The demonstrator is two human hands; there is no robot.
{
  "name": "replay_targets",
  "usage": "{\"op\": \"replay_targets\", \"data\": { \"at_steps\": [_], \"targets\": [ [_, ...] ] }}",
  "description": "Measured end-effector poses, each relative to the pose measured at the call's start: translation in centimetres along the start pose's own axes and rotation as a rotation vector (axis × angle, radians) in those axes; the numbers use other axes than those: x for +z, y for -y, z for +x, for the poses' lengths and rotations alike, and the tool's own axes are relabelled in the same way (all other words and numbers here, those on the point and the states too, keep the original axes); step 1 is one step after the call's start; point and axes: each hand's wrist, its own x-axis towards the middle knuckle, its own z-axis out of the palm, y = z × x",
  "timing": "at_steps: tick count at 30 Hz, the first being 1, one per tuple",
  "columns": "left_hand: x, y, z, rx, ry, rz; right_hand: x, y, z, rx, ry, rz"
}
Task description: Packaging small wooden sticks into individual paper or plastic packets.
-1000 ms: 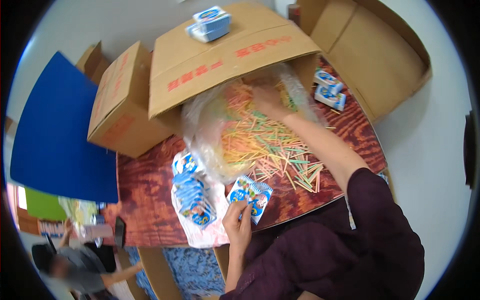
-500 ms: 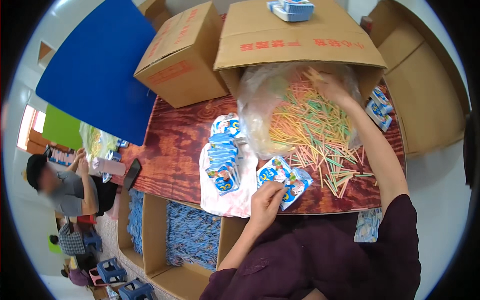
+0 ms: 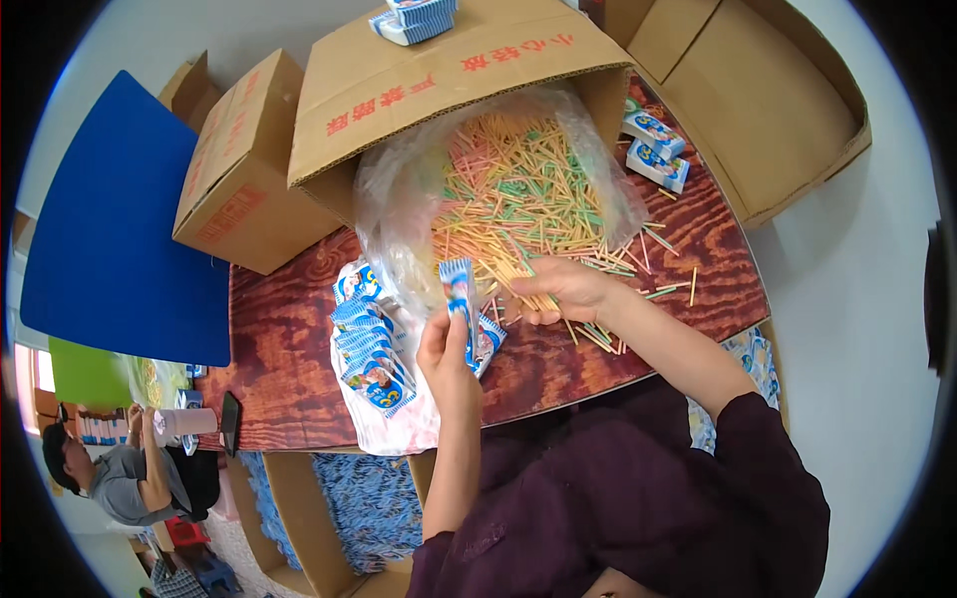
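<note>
My left hand (image 3: pixel 449 364) pinches a small blue-and-white packet (image 3: pixel 457 282) and holds it upright above the table's near edge. Close beside it, my right hand (image 3: pixel 570 287) is closed round a bundle of thin yellowish sticks (image 3: pixel 516 279), whose ends point toward the packet. Another packet (image 3: pixel 487 341) lies partly hidden behind my left hand. Beyond both hands, a heap of pink, yellow and green sticks (image 3: pixel 528 189) fills a clear plastic bag (image 3: pixel 384 199) in a carton on its side. To the left, a row of overlapping packets (image 3: pixel 367 349) rests on a white-and-pink cloth (image 3: pixel 384 431).
The tipped carton (image 3: pixel 439 80) has packets (image 3: pixel 417 25) on top. A closed carton (image 3: pixel 239 164) and a blue panel (image 3: pixel 125 229) stand left. Packets (image 3: pixel 658 164) lie right, near an open carton (image 3: pixel 743 90). Below the table, a box holds many blue packets (image 3: pixel 364 508). A person (image 3: pixel 135 478) sits far left.
My right hand has come out of the bag toward me with a bundle of sticks. My left hand has lifted a packet off the table. The view has shifted.
</note>
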Motion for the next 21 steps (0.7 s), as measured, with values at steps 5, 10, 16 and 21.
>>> {"op": "replay_targets", "data": {
  "at_steps": [5,10,16,21],
  "targets": [
    [2.3,0.3,2.5,0.044,0.087,-0.199,-1.1,0.4,0.5,-0.183,-0.17,-0.161],
    [2.4,0.8,2.1,-0.031,0.134,-0.301,-2.7,2.2,-1.2,-0.2,-0.281,-0.114],
    [3.3,0.8,1.0,-0.023,0.193,-0.245,1.3,-0.7,-3.4,0.149,0.13,0.117],
    [3.7,0.4,1.1,-0.045,0.329,-0.005,1.7,-3.5,-2.6,0.123,0.133,0.198]
  ]
}}
